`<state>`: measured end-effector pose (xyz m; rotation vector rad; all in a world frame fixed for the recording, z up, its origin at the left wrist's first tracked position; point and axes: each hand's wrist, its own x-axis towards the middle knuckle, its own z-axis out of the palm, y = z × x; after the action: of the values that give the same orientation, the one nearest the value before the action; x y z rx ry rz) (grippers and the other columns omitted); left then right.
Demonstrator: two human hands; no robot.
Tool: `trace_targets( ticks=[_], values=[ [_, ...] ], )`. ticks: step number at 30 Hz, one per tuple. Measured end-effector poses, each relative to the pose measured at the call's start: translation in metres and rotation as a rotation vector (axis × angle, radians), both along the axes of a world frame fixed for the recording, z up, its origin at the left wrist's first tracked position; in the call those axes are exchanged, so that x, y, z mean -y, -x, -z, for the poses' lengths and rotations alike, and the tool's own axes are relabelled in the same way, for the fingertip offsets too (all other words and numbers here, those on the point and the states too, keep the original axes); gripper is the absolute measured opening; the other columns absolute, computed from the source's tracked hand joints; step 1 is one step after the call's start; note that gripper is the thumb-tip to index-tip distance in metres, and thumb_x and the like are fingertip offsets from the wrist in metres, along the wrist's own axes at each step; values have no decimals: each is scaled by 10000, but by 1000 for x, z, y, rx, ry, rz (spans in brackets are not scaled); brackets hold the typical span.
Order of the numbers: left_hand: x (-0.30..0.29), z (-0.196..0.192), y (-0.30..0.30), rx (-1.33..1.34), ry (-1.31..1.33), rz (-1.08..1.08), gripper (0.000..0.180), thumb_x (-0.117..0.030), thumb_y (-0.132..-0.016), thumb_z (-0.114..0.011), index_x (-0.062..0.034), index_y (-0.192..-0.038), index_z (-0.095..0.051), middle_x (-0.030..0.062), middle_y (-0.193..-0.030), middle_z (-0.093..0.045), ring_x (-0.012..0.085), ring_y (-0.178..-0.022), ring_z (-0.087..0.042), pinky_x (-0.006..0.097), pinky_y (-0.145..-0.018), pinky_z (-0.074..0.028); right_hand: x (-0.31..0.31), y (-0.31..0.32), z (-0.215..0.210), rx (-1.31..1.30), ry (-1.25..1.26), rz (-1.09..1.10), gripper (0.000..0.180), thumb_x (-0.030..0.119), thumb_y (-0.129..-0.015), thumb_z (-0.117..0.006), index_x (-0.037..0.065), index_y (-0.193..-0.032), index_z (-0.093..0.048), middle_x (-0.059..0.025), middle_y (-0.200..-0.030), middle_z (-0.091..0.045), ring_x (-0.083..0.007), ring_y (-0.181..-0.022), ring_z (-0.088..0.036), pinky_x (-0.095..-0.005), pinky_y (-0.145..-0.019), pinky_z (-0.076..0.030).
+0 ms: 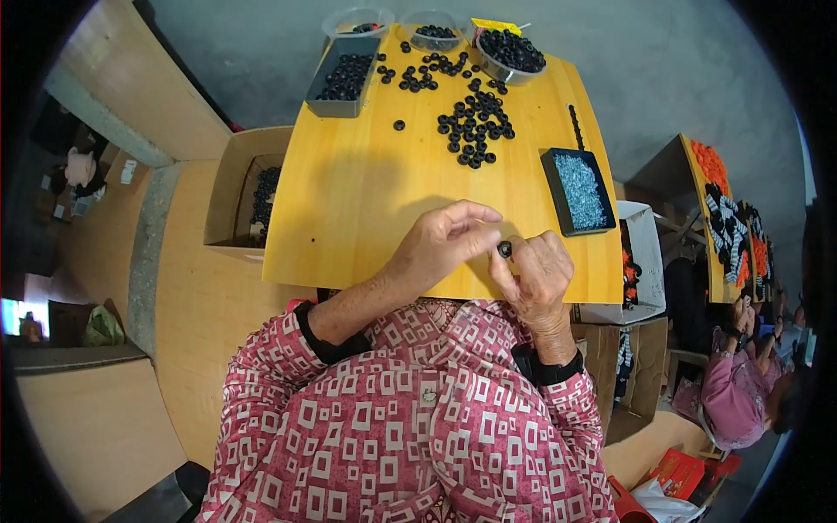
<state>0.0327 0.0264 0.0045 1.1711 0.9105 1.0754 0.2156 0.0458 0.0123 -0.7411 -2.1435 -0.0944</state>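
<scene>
A small black ring-shaped part (505,249) is pinched between the thumb and forefinger of my right hand (542,268), above the table's front edge. My left hand (449,240) is just left of it, fingers curled and drawn together close to the part. Whatever those fingertips may hold is hidden. Right of my hands, a black tray (565,219) contains many small, clear bluish pieces (579,190). Farther back, loose black ring-shaped parts (471,131) lie scattered across the yellow wooden table (340,218).
At the table's back stand a grey bin (334,107) and a clear bowl (514,77), both holding black parts, beside more clear tubs (433,19). Cardboard boxes flank the table, one on the left (228,196). A person in pink (741,383) sits at far right.
</scene>
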Motion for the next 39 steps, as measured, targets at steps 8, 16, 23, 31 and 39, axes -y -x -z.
trace_targets(
  ticks=[8,16,23,31,39],
  values=[
    [12,-12,14,-30,-58,-72,234,-53,-850,-673,17,-1073,-660,75,-967,-699,90,-877,-635,234,-793,-509,7,12,-4,47,74,-74,288,72,-730,-766,-23,-977,-654,-103,-719,-556,-257,-619,-529,-356,-557,-446],
    [16,-78,141,-175,-261,-653,193,-48,-876,-677,-19,-1066,-668,58,-948,-696,116,-858,-658,248,-811,-524,1,5,5,88,104,-37,225,-52,-742,-707,-39,-961,-660,-121,-679,-552,-275,-610,-533,-363,-565,-451],
    [10,-36,255,-366,-169,-1082,255,-56,-889,-658,17,-1132,-643,86,-1023,-692,135,-942,-646,250,-826,-513,-2,10,13,106,121,-107,204,-81,-769,-695,-42,-964,-651,-127,-687,-564,-259,-593,-522,-350,-559,-432],
    [51,-100,168,-700,-841,-1263,245,-18,-924,-597,22,-1165,-620,109,-1057,-678,164,-996,-640,286,-909,-501,2,4,11,120,172,-74,184,-56,-758,-700,-39,-933,-648,-123,-685,-569,-272,-592,-518,-361,-563,-435],
    [100,-178,61,-248,-2152,-1056,362,-400,-1006,-442,-70,-1127,-531,31,-1031,-574,138,-930,-540,294,-832,-437,1,4,19,139,222,-70,125,21,-762,-717,7,-864,-646,-95,-680,-571,-257,-631,-546,-356,-594,-491]
  ],
)
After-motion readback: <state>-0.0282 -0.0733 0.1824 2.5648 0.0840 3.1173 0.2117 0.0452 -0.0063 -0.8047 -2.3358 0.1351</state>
